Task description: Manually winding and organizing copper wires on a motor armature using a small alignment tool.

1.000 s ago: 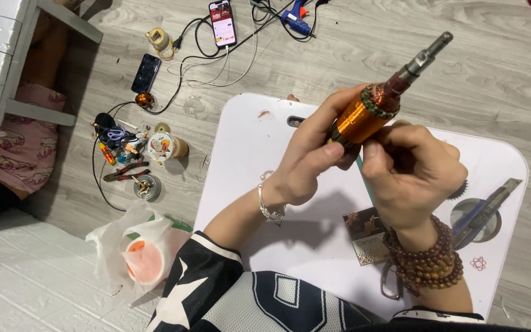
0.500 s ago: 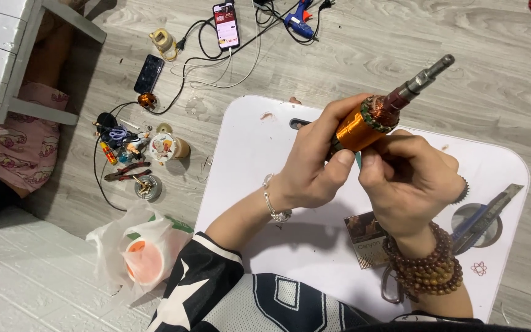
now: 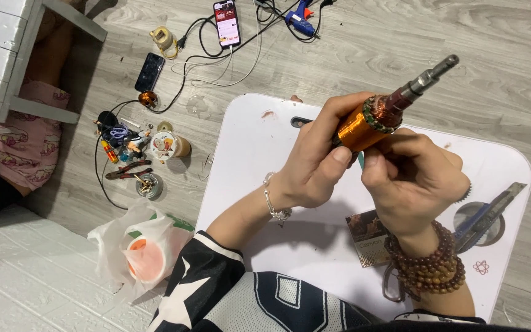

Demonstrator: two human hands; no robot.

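Fingers of the left hand (image 3: 314, 163) wrap around a motor armature (image 3: 376, 120) wound with orange copper wire, holding it tilted above a white table (image 3: 259, 154), its steel shaft pointing up and to the right. Right hand (image 3: 416, 178) fingers pinch the winding just beside the left thumb. A utility knife (image 3: 490, 215) and a small dark box (image 3: 367, 237) lie on the table near the right wrist. On the wooden floor (image 3: 370, 49) to the left sit two phones, cables, a glue gun (image 3: 299, 18) and small tools.
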